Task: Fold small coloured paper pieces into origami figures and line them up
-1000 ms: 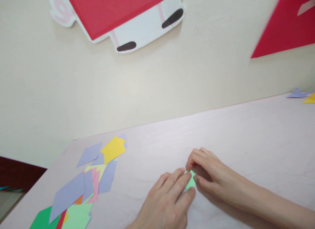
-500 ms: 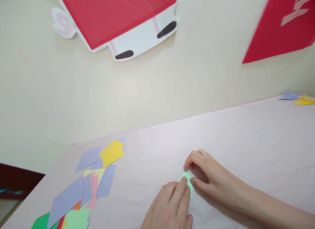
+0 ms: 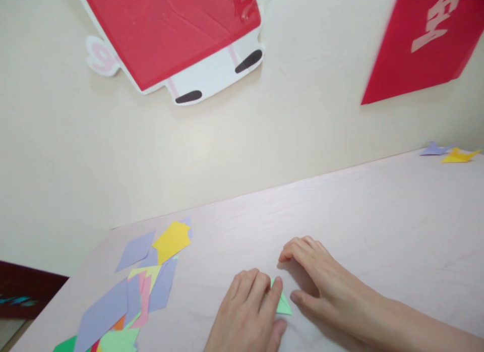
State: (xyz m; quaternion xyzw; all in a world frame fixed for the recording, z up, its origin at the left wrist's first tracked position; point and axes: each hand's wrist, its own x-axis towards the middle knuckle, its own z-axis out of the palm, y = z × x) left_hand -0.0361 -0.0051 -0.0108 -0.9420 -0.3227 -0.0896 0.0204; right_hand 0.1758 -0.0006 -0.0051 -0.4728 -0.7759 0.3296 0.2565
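A small folded piece of light green paper (image 3: 283, 306) lies on the table at lower centre, creased, with a pointed corner to the right. My left hand (image 3: 247, 311) rests over its left part; the fingers are bent, the index finger lies across the paper and the thumb is below it. Part of the paper is hidden under that hand. Just to the right, my right hand (image 3: 321, 271) hovers with thumb and curved fingers apart and nothing between them. Its thumb tip is close to the paper's right corner.
Loose coloured papers spread at left, among them a yellow sheet (image 3: 173, 242), a purple sheet (image 3: 104, 309) and a green sheet (image 3: 120, 340). Purple (image 3: 434, 149) and yellow (image 3: 459, 156) folded papers stand at the far right by the wall. Red decorations (image 3: 177, 34) hang above.
My left hand has drawn back a little to the left, its fingers now more bent. The green paper has turned, its corner now pointing right. My right hand stays apart from it.
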